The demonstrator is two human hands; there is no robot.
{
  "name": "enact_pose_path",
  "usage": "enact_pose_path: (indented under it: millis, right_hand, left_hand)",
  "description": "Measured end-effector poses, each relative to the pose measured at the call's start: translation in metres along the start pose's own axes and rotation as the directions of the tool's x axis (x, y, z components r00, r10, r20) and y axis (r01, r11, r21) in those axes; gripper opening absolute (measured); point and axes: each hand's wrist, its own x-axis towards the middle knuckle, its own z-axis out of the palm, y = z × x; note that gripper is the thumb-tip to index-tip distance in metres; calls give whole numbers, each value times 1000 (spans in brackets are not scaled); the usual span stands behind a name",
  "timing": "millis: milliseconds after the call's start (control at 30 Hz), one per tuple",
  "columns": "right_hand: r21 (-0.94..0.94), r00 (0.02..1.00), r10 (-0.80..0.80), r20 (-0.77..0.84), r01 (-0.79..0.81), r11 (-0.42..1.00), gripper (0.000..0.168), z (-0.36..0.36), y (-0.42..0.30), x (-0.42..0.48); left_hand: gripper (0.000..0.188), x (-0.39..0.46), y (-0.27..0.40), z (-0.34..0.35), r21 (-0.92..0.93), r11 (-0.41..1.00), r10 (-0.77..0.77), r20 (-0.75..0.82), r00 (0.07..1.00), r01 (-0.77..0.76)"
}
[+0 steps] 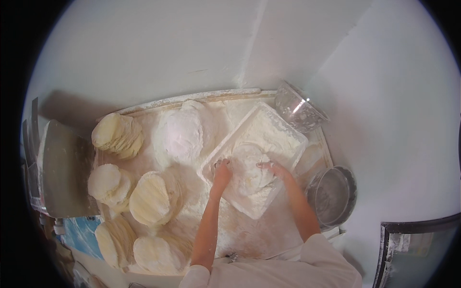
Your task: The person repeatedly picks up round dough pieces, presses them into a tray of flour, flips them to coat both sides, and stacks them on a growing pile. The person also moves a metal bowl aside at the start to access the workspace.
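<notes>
A rectangular white tub [288, 126] of flour stands at an angle on the floured work table. Inside it lies a flour-coated round of dough [248, 162], its surface uneven towards the right. Over the tub's left part is my left hand [223, 171], its fingers curled; whether anything is inside them is hidden. My right hand [275, 168] is at the dough's right side, with its fingertips touching the floury surface. How firmly it grips the dough cannot be told.
Several stacks of dough rounds [149, 199] stand to the left, with a heavily floured stack [183, 133] behind. A clear bowl [299, 108] leans at the back right corner. A round metal pan [331, 196] sits beside my right forearm. A metal-sided machine [66, 172] borders the table's left.
</notes>
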Motion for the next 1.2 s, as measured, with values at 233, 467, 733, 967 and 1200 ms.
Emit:
enact_pose_path:
  millis: [233, 467, 733, 967, 1200]
  right_hand:
    - [-115, 946, -187, -263, 162, 980, 48, 70, 6, -6]
    - [375, 896, -143, -420, 315, 872, 42, 87, 48, -33]
    - [562, 934, 6, -357, 210, 800, 32, 101, 43, -40]
    - [511, 876, 49, -480, 234, 827, 38, 117, 61, -23]
    - [608, 911, -126, -393, 360, 708, 37, 131, 19, -53]
  left_hand:
    - [32, -2, -34, 16, -245, 961, 125, -37, 992, -130]
    - [25, -25, 58, -10, -271, 940, -234, -78, 969, 206]
    - [25, -12, 17, -23, -4, 994, -106, 30, 994, 106]
    - [28, 18, -43, 6, -642, 620, -388, 250, 887, 452]
    - [18, -1, 3, 10, -281, 941, -142, 185, 973, 190]
